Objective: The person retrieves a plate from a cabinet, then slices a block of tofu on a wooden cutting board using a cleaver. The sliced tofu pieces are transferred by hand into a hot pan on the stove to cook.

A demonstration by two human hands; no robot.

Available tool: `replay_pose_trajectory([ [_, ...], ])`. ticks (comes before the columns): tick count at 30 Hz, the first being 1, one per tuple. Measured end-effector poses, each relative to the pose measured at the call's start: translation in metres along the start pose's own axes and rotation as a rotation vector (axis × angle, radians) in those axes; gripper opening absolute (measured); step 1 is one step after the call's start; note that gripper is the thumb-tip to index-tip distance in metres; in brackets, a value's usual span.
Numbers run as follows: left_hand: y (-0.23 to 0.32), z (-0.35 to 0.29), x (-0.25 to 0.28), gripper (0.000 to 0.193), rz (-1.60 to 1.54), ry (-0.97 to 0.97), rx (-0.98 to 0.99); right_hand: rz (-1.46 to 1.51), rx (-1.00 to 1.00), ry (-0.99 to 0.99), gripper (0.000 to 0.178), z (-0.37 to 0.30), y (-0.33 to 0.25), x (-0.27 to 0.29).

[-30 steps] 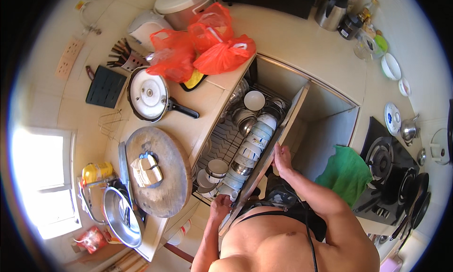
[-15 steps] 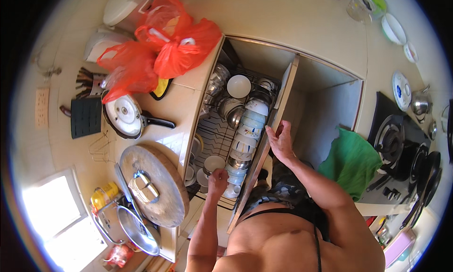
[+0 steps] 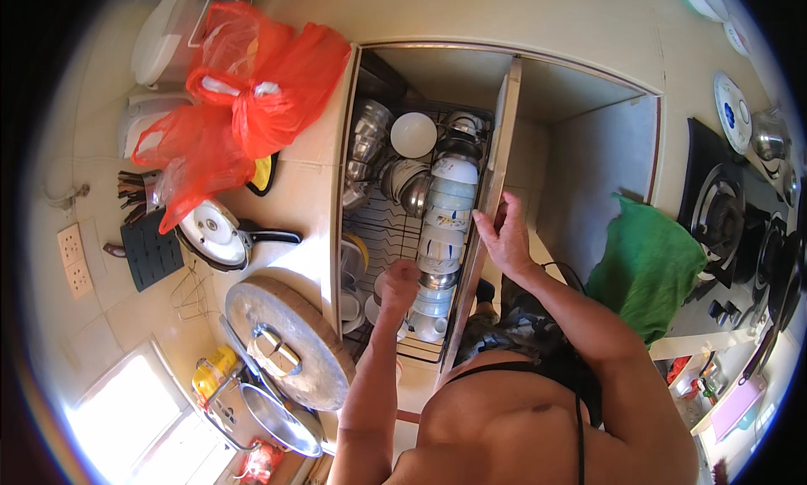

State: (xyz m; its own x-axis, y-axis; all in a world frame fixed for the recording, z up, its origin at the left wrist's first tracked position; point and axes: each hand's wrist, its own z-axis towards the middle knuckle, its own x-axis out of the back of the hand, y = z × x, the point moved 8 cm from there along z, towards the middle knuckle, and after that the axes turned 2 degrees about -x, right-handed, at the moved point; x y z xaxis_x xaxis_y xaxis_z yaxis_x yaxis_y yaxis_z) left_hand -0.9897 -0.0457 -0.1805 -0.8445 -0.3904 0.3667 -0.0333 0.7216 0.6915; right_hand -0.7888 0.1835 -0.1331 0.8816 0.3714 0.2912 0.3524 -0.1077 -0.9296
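Note:
My left hand (image 3: pixel 399 285) reaches down into a pull-out wire dish rack (image 3: pixel 388 224), its fingers curled at a white bowl (image 3: pixel 380 290). Most of that bowl and my fingertips are hidden behind the hand. Beside it runs a long row of nested bowls (image 3: pixel 445 220), white, pale blue and steel, lying on their sides. My right hand (image 3: pixel 506 243) is open, fingers apart, one fingertip at the top edge of the drawer's front panel (image 3: pixel 490 203). Farther in, a white bowl (image 3: pixel 414 135) and stacked steel cups (image 3: pixel 367 139) sit in the rack.
On the left counter are red plastic bags (image 3: pixel 277 90), a lidded pan (image 3: pixel 217 233) and a round wooden chopping block (image 3: pixel 307 329) with a cleaver. To the right hangs a green cloth (image 3: pixel 647 262) by the gas stove (image 3: pixel 719 208).
My left hand has moved a little farther into the rack and now covers more of the white bowl. My right hand stays at the drawer panel. The whole view has shifted slightly.

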Motion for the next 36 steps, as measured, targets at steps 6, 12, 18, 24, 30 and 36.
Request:
replay_pose_trajectory([
  [6,-0.054,-0.057,-0.004,0.011,0.112,-0.076,0.077,-0.074,0.037,0.041,0.055,0.000,0.002,-0.002],
  [12,-0.103,-0.088,-0.001,0.013,0.012,-0.099,0.295,0.061,0.045,0.067,0.056,0.000,0.009,-0.005],
  [18,-0.093,-0.091,0.018,0.005,-0.101,0.024,0.184,0.065,0.003,0.083,0.058,0.001,0.015,-0.007],
  [24,-0.086,-0.099,0.028,0.007,-0.077,0.031,0.270,-0.122,0.087,0.205,0.060,-0.001,-0.024,0.010],
  [30,-0.085,-0.092,0.019,0.007,-0.035,0.011,0.256,-0.473,0.594,0.197,0.043,-0.002,-0.097,0.004],
  [36,-0.099,-0.019,0.039,0.030,0.062,0.165,0.042,-0.411,0.599,-0.111,0.027,-0.005,-0.102,-0.039],
])
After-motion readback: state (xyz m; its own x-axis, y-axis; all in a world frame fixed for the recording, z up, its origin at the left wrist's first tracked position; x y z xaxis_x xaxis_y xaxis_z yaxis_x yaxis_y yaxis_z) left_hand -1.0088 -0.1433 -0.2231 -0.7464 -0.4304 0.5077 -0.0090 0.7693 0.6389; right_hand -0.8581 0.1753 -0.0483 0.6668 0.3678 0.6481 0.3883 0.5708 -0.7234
